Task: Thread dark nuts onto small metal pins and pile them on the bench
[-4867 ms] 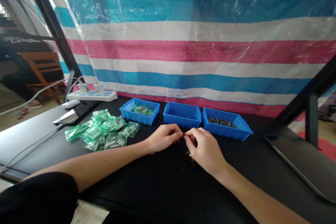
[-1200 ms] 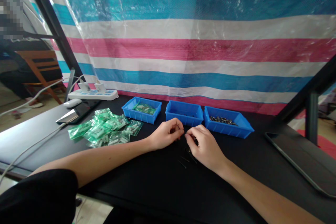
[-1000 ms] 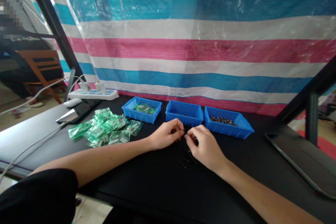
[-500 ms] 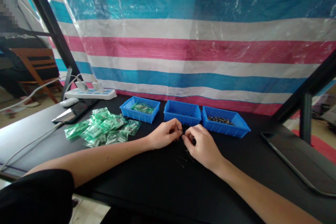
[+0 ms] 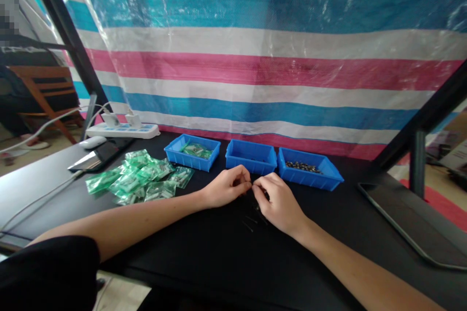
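Observation:
My left hand is closed in a pinch above the black table, just in front of the middle blue tray. Fingertip to fingertip with it, my right hand pinches too. Whatever small piece lies between the fingers is too small to make out. Several thin dark pins lie on the table below the hands, and part of that dark heap is hidden by my right hand. The right blue tray holds many small shiny metal parts.
The left blue tray contains small green bags. A pile of green plastic bags lies left of it. Farther left are a power strip, a white mouse and a phone. A dark tablet-like device lies at right.
My fingertips have come together, closing the small gap between the two hands. The whole view has shifted slightly; trays and bags stay in place.

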Demonstrator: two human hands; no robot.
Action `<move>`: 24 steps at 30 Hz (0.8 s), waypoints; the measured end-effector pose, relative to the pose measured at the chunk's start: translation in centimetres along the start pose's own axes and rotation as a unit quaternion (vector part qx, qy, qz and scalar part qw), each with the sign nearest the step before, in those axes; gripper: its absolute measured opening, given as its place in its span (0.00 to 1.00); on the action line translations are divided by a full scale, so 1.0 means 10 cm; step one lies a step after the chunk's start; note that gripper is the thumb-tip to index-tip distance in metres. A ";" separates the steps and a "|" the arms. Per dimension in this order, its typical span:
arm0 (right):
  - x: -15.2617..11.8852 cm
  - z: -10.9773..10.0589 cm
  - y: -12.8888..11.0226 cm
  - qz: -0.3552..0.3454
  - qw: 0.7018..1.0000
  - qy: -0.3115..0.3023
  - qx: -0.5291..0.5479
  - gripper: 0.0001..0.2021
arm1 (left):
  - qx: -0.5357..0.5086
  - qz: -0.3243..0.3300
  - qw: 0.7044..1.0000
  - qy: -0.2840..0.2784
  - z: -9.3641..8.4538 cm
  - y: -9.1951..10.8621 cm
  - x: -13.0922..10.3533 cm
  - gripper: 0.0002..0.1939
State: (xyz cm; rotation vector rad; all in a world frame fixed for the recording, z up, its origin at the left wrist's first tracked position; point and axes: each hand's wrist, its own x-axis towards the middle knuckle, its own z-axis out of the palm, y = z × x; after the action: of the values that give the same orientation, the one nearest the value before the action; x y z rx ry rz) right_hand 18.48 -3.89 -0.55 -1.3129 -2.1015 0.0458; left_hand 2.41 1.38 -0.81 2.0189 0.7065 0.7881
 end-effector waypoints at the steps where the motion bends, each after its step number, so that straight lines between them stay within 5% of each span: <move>1: 0.00 0.00 0.00 0.000 1.000 0.002 0.000 0.10 | -0.001 -0.001 1.000 -0.002 0.00 0.00 0.00 0.04; 24: 0.00 0.00 0.01 -0.006 1.000 -0.005 0.021 0.09 | 0.008 0.006 1.000 -0.026 0.01 -0.01 -0.01 0.03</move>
State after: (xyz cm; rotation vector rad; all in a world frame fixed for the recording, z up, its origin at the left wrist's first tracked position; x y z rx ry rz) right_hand 18.57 -3.89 -0.60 -1.2781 -2.1040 0.0913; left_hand 2.38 1.33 -0.94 2.0523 0.6734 0.7366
